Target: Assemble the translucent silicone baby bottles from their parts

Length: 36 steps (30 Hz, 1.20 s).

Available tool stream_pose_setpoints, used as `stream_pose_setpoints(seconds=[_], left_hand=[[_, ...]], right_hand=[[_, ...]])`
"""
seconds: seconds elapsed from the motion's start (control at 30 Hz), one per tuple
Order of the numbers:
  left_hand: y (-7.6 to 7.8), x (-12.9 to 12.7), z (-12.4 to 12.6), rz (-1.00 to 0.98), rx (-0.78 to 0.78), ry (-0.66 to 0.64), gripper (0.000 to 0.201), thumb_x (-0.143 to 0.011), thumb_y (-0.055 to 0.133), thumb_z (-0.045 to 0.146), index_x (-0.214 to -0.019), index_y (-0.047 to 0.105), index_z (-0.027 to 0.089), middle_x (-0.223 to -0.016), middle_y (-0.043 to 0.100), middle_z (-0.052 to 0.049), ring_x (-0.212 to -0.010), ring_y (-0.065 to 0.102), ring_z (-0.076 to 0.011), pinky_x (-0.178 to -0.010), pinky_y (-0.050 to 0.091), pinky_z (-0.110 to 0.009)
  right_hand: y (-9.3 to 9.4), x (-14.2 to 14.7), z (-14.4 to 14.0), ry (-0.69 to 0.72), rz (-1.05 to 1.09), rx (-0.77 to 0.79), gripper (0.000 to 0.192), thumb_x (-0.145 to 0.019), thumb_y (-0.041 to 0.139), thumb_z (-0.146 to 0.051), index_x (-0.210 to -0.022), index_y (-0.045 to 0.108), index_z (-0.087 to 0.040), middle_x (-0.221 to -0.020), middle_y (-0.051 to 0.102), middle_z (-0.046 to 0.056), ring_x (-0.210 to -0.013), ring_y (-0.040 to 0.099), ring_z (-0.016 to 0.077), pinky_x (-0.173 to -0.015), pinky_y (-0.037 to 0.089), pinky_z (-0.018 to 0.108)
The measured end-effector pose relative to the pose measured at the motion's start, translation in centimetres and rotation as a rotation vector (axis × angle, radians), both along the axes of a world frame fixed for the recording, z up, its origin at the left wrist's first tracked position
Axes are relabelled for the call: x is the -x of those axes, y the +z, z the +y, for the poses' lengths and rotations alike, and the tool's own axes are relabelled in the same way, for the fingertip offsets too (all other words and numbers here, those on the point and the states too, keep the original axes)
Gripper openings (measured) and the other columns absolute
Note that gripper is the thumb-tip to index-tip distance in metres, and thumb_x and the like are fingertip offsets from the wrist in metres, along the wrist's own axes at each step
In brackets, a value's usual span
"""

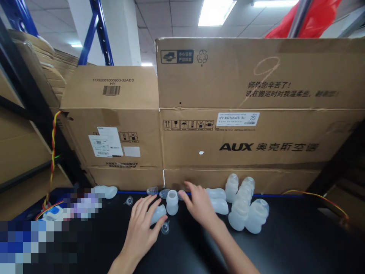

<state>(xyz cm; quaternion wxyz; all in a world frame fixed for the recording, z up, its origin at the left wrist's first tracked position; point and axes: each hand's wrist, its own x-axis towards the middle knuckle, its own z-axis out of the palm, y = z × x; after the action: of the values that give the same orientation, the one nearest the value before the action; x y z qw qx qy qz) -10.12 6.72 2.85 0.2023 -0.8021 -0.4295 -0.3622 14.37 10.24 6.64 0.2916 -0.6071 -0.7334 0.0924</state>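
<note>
Left hand (142, 224): curled round a lying bottle (158, 214) on the black table (285, 243), thumb under it, fingers over.
Right hand (199, 204): flat and spread, palm down, holding nothing, touching a lying bottle (218, 193) near the boxes.
Upright bottle (172, 201): between the two hands.
Cluster (245, 207): frosted bottles right of the right hand.
Caps (152, 190): small clear ones by the AUX box (242, 148).

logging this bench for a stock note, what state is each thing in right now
left hand: grip closed around a bottle lying on its side
right hand: open, fingers spread, holding nothing
upright bottle: standing, uncapped
bottle cluster: lying tilted in a heap
small clear caps: loose on the black table
cardboard boxes: closed, upright behind
</note>
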Motion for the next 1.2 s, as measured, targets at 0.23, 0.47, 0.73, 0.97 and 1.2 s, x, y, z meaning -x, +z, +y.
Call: stream_pose_setpoints(seconds=[0.23, 0.47, 0.73, 0.97, 1.2], left_hand=[[0.4, -3.9, -3.0, 0.191, 0.127, -0.313, 0.050, -0.096, 0.067, 0.026, -0.145, 0.056, 0.023, -0.148, 0.063, -0.013, -0.136, 0.059, -0.0330, -0.113, 0.049, -0.056], [-0.6, -5.7, -3.9, 0.145, 0.506, -0.467, 0.045, -0.093, 0.071, 0.026, -0.137, 0.060, 0.024, -0.123, 0.077, -0.009, -0.111, 0.074, -0.0264, -0.099, 0.062, -0.043], [-2.2, -4.6, -2.8, -0.105, 0.409, -0.258, 0.044, -0.098, 0.066, 0.033, -0.142, 0.058, 0.029, -0.133, 0.074, -0.008, -0.124, 0.070, -0.0296, -0.107, 0.059, -0.048], [-2.1, -7.5, -5.4, -0.742, 0.682, -0.344, 0.052, -0.099, 0.060, 0.049, -0.144, 0.059, 0.023, -0.131, 0.073, -0.015, -0.111, 0.073, -0.0298, -0.090, 0.063, -0.040], [-0.6, -9.8, -6.8, -1.258, 1.082, -0.591, 0.045, -0.091, 0.069, 0.058, -0.116, 0.074, 0.021, -0.116, 0.078, -0.011, -0.111, 0.071, -0.0314, -0.093, 0.057, -0.037]], right_hand=[[1.0, -5.6, -0.6, -0.049, -0.310, 0.255, 0.071, -0.072, 0.091, -0.034, -0.137, 0.067, -0.021, -0.152, 0.054, 0.022, -0.144, 0.043, 0.0450, -0.114, 0.036, 0.056], [0.5, -4.2, -0.8, 0.041, -0.374, 0.354, 0.073, -0.055, 0.098, -0.041, -0.123, 0.078, -0.027, -0.161, 0.041, 0.020, -0.149, 0.033, 0.0479, -0.119, 0.024, 0.057], [-0.2, -4.0, -2.7, 0.105, -0.233, 0.387, 0.069, -0.068, 0.088, -0.056, -0.130, 0.073, -0.033, -0.138, 0.058, 0.015, -0.127, 0.059, 0.0395, -0.108, 0.042, 0.051], [-5.2, -2.4, -9.0, 0.242, 0.452, -0.062, 0.051, -0.094, 0.068, -0.044, -0.143, 0.060, -0.033, -0.152, 0.040, 0.012, -0.140, 0.050, 0.0303, -0.117, 0.044, 0.044], [-6.3, -2.2, -9.6, 0.275, 0.441, -0.071, 0.097, -0.096, 0.067, -0.044, -0.169, 0.004, -0.032, -0.163, 0.035, 0.015, -0.147, 0.046, 0.0335, -0.118, 0.043, 0.051]])
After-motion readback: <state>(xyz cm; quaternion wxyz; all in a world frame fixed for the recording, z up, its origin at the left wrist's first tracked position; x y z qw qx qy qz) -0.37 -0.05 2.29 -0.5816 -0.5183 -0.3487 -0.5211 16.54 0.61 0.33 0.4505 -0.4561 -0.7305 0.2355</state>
